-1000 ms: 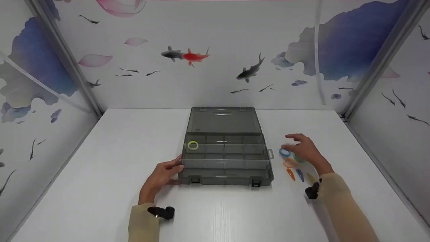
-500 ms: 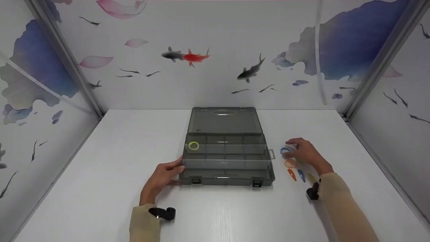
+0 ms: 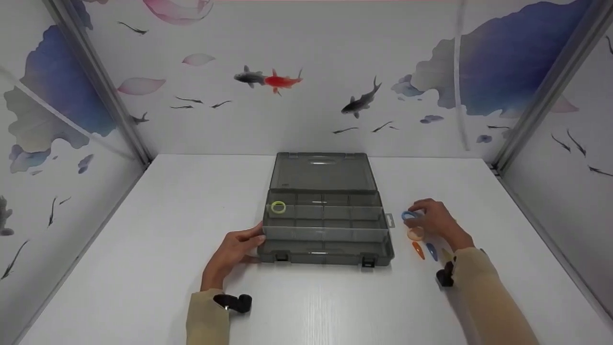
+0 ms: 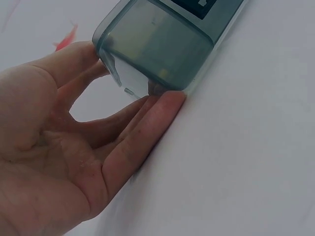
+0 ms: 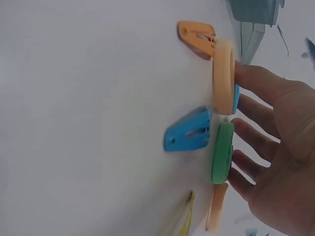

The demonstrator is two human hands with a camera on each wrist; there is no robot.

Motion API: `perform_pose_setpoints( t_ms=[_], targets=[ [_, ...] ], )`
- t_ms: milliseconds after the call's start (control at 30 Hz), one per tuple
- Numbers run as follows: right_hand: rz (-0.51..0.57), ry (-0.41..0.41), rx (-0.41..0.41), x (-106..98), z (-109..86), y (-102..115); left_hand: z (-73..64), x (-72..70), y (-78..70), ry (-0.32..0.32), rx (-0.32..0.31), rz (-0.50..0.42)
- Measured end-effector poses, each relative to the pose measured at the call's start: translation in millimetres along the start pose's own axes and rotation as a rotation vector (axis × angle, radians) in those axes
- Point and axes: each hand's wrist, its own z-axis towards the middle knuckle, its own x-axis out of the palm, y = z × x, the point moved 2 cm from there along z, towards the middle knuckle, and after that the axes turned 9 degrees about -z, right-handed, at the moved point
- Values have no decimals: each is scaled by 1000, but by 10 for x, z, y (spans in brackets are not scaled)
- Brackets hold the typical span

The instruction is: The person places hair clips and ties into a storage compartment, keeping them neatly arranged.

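A grey translucent compartment box (image 3: 316,259) lies with its lid folded back, a yellow-green hair tie (image 3: 272,207) in its left rear part. My left hand (image 3: 232,247) holds the box's left side near the front corner, thumb and fingers on its walls. To the right of the box, my right hand (image 3: 438,223) pinches a blue hair tie (image 3: 406,215) between thumb and fingertips; in the right wrist view that tie is mostly hidden behind a peach hair tie (image 5: 224,76). A green hair tie (image 5: 223,153) stands close by the other fingers.
Below the right hand lie an orange snap hair clip (image 3: 418,250), a blue one (image 3: 432,251) and a yellow one (image 5: 187,216). Another peach ring (image 5: 216,206) shows past the green tie. A hanging tab (image 3: 390,220) juts from the box's right side. Printed panels enclose the table.
The right hand has lowered onto the blue hair tie and its fingers have closed on it, tilting it slightly. The left hand keeps its hold on the box.
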Motion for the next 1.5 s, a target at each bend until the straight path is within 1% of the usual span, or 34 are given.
perform_pose_setpoints(
  t_ms=[167, 267, 400, 500, 633, 733, 833, 967, 1100, 1300, 1500],
  targets=[
    [-13, -16, 3, 9, -6, -2, 4, 6, -4, 5, 0, -11],
    [-17, -33, 0, 7, -9, -3, 10, 13, -8, -9, -8, -10],
    [-5, -88, -15, -32, 0, 22, 20, 14, -8, -35, -19, -8],
    [25, -139, -39, -96, 10, 72, 24, 12, 0, -39, -21, -16],
    [54, -202, -104, -191, 21, 186, 17, 11, 8, -36, -20, -23],
    [55, -222, -145, -259, 38, 295, 16, 11, 8, -48, -22, -24],
    [70, -221, -163, -331, 74, 414, 24, 11, 1, -66, -23, -24],
    [130, -209, -152, -397, 125, 587, 45, 15, -6, -79, -25, -31],
    [162, -191, -149, -399, 181, 796, 41, 14, -11, -84, -27, -35],
    [162, -210, -218, -389, 257, 1135, 25, 10, -16, -83, -21, -36],
    [146, -181, -256, -346, 275, 1456, 19, 6, 25, -84, -25, -48]
  ],
)
